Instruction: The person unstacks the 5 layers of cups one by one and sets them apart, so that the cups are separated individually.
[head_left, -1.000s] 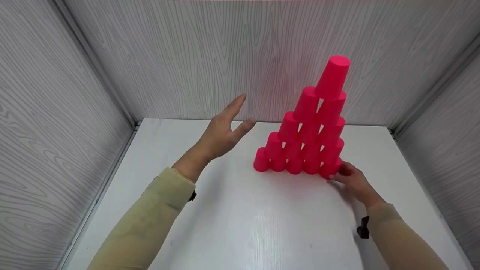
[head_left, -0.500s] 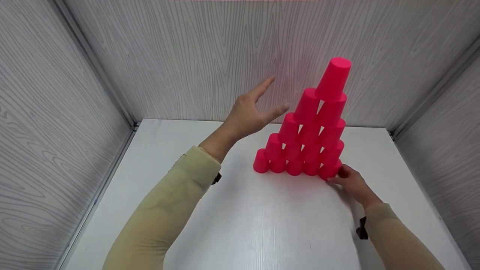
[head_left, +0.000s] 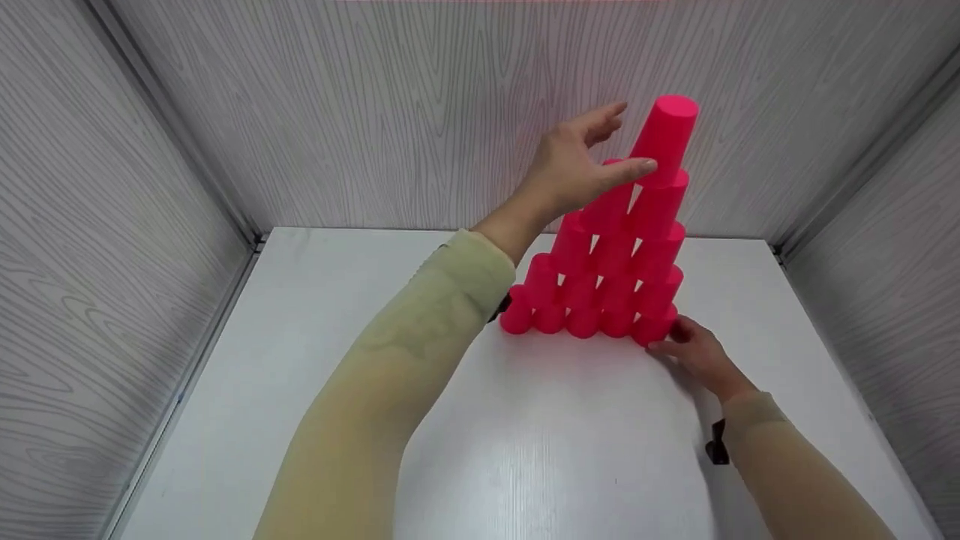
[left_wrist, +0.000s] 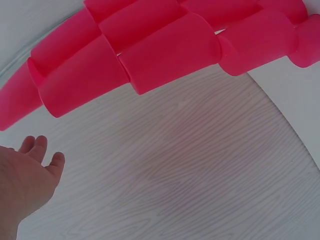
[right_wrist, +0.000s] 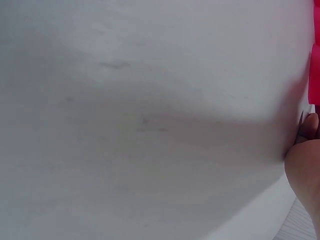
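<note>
A tiered wall of upside-down pink plastic cups [head_left: 616, 289] rises on the white table. Its widest row is at the bottom and a single top cup [head_left: 670, 131] crowns it. My left hand [head_left: 574, 161] is raised beside that top cup, fingers and thumb spread apart. The thumb overlaps the cup in the head view, while the left wrist view has the hand [left_wrist: 27, 180] just off the cups [left_wrist: 170, 50]. My right hand [head_left: 703, 358] grips the bottom right cup [head_left: 652, 328] low down, thumb in front and fingers at its far side. Those fingers are partly hidden.
The white table [head_left: 555, 450] backs onto a wood-grain panel [head_left: 420, 112]. Similar panels stand at left and right. The cup wall is near the table's back edge, right of centre. My left forearm [head_left: 405, 352] passes in front of its left end.
My left hand has moved right and up, from left of the cup wall to beside its top cup. My right hand keeps its place at the bottom right cup. The view has tilted slightly.
</note>
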